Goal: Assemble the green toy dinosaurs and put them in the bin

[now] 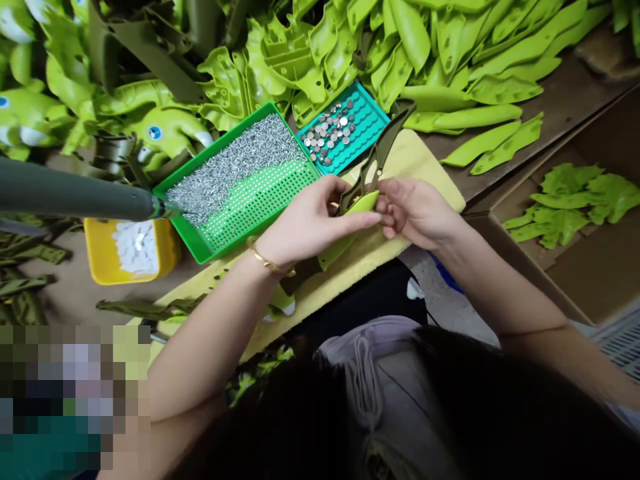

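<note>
Above a yellow mat [425,167], my left hand [315,220] is closed around a lime-green plastic toy part [364,202]. Joined to or lying against it is a dark olive plastic piece [384,147], whose long curved end points up and right. My right hand [420,210] has its fingers curled in a pinch at the right edge of the same part; whether a small piece sits between those fingertips is hidden. Under my left wrist, more of a green and olive toy body with a white tip [289,307] lies on the mat.
A green tray [200,250] of screws and a teal tray [373,123] of small metal discs stand beyond my hands. A dark cylindrical tool [75,190] juts in from the left above a yellow tub [93,257]. Green shells [410,33] pile behind; a cardboard box [565,267] stands right.
</note>
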Action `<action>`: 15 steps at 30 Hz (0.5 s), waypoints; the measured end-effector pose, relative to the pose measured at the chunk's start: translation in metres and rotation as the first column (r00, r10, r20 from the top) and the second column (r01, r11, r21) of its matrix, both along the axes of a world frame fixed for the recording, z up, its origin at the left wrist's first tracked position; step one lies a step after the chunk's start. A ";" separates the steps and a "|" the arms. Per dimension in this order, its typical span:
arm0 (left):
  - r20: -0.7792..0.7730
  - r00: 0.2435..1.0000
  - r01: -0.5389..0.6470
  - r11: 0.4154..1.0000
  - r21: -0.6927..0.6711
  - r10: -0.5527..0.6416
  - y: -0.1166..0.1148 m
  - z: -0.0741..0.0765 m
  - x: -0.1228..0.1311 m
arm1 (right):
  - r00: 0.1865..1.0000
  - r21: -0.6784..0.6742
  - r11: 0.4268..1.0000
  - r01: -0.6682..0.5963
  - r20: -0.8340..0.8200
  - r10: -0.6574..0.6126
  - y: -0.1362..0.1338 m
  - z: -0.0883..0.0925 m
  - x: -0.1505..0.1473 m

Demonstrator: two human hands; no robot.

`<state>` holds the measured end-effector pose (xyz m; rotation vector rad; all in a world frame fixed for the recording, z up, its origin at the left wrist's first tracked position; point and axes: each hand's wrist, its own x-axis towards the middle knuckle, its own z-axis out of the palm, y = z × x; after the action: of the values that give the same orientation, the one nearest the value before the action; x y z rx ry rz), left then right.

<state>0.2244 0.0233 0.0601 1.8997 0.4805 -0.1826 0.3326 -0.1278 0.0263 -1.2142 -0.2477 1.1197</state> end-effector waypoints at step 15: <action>0.118 0.992 -0.051 0.992 0.118 0.037 -0.015 0.003 0.017 | 0.912 0.114 0.972 0.207 0.338 -0.234 0.013 -0.011 -0.024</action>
<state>0.2410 0.0081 0.0631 2.0036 0.4637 -0.0138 0.3085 -0.1150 0.0153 -1.3341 -0.4085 0.6870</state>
